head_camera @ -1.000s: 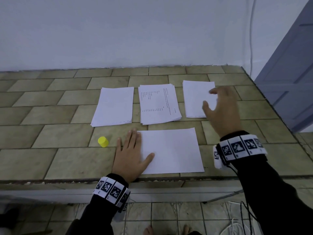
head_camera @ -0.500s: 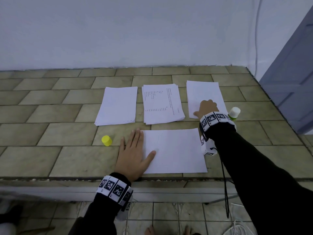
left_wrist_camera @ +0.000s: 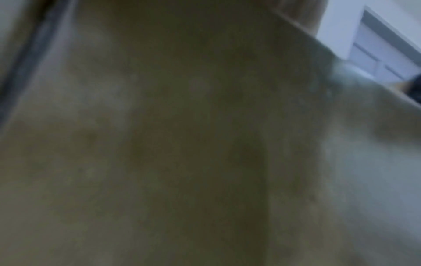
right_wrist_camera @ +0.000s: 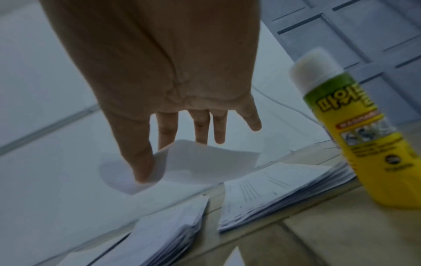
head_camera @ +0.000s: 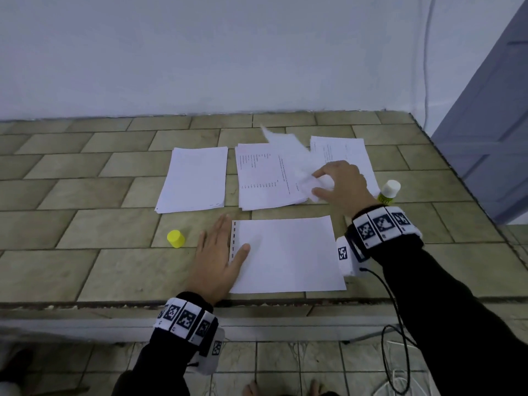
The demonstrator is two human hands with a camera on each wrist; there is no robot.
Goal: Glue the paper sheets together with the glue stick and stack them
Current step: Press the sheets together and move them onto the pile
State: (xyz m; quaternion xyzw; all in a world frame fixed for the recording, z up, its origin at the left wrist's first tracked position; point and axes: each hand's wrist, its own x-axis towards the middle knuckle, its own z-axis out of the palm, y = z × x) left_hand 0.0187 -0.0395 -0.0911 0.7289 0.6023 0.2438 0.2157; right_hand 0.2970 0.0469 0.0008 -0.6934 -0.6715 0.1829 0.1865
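A white sheet (head_camera: 285, 252) with punched holes along its left edge lies nearest me on the tiled counter. My left hand (head_camera: 221, 247) lies flat at that edge, thumb on the paper. My right hand (head_camera: 317, 182) pinches a loose sheet (head_camera: 288, 155) between thumb and fingers and holds it in the air, blurred, over the middle stack (head_camera: 257, 178) and right stack (head_camera: 345, 150). In the right wrist view the right hand (right_wrist_camera: 154, 162) grips the curled sheet (right_wrist_camera: 200, 162). The uncapped glue stick (head_camera: 389, 192) (right_wrist_camera: 364, 144) stands right of that hand. The left wrist view is only blur.
A third stack of plain paper (head_camera: 194, 178) lies at the left. The yellow cap (head_camera: 175, 238) stands left of my left hand. The counter's front edge (head_camera: 257, 302) runs just below the near sheet. A grey door (head_camera: 491, 124) and a wall cable are at the right.
My right hand dropped onto the right stack's near corner, then picked up its top sheet and swung it left and up. My left hand slid slightly left, uncovering the near sheet's punched edge.
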